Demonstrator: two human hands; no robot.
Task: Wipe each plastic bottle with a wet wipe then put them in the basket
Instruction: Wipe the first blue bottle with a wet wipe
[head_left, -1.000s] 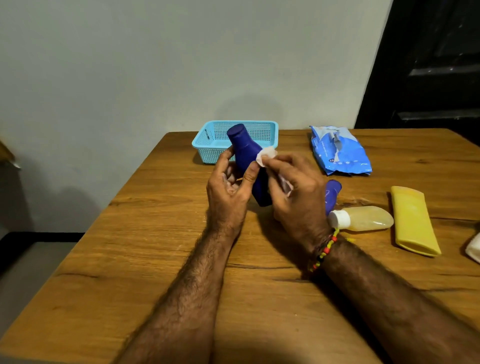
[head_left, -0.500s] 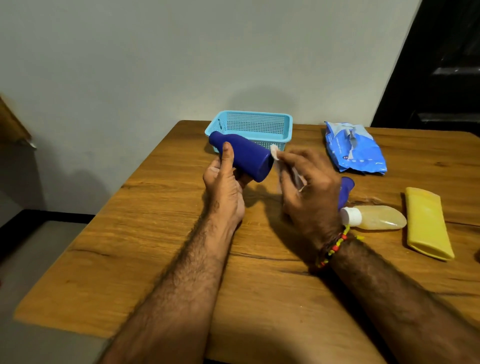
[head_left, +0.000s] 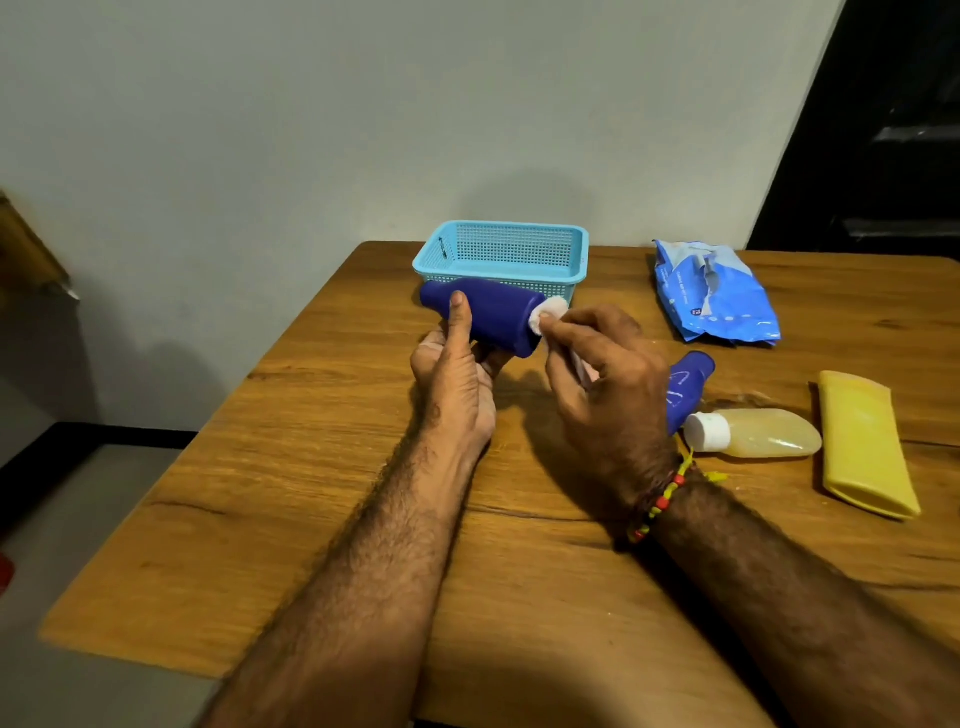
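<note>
The dark blue plastic bottle (head_left: 493, 319) had tipped from upright onto its side, exposing its base (probably the last part to clean). The left hand (head_left: 457, 379) gripped it just before the light blue mesh basket (head_left: 501, 254); the right hand (head_left: 602, 374) pinched a white wet wipe (head_left: 546, 313) against that smooth, glossy base.

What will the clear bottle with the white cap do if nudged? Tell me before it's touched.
The clear bottle lies on its side on the table, so it probably slides rather than tips. Its flattened-looking body suggests little rolling. It looks nearly full of yellowish liquid, so likely fairly heavy for its size.
</note>
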